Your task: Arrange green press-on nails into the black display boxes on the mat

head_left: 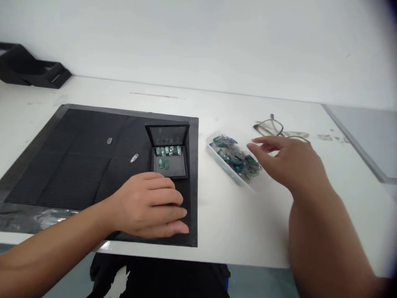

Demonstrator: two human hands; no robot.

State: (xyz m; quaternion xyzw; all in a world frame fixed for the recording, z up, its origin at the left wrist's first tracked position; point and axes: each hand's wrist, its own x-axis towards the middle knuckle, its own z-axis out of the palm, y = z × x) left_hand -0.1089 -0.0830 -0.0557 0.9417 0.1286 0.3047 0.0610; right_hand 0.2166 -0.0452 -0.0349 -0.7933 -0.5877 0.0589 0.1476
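Note:
A small black box (170, 165) with its lid raised stands on a black mat (77, 165) and holds several green stick-on nails. My left hand (151, 209) lies flat on the mat just in front of the box, fingers stretched out, holding nothing. A clear plastic tray (234, 159) full of green nails lies on the white table to the right of the mat. My right hand (288, 163) hovers beside that tray, fingers extended toward it, with nothing in them. Two loose silvery nails (134, 158) lie on the mat left of the box.
A pair of glasses (273, 128) lies behind my right hand. A black stand (27, 68) sits at the far left against the wall. A grey panel (366, 136) borders the table at the right. The table's front edge runs just below my left hand.

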